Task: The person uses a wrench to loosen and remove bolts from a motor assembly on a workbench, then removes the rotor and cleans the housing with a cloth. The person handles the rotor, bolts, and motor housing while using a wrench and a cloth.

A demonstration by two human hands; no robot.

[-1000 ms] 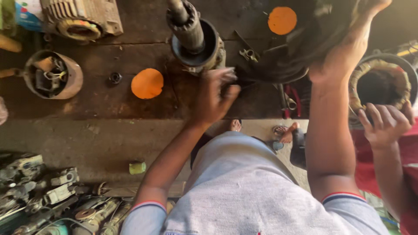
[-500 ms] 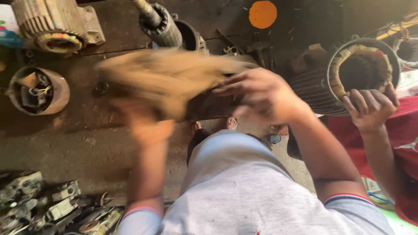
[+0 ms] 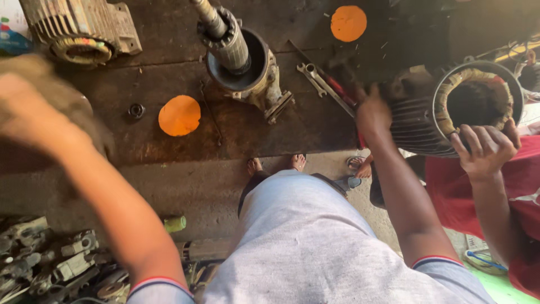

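Meanwhile right hand (image 3: pixel 372 115) fingers press the ribbed stator (image 3: pixel 419 121); blurred left hand (image 3: pixel 28 107), grip unclear.

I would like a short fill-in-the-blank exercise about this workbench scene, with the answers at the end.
1. The two flat discs on the bench are ___ in colour.
2. The right hand rests against a ribbed ___ housing.
3. A spanner lies between the rotor shaft and the ___ hand.
4. The left hand looks ___ from motion.

Answers: orange; motor; right; blurred
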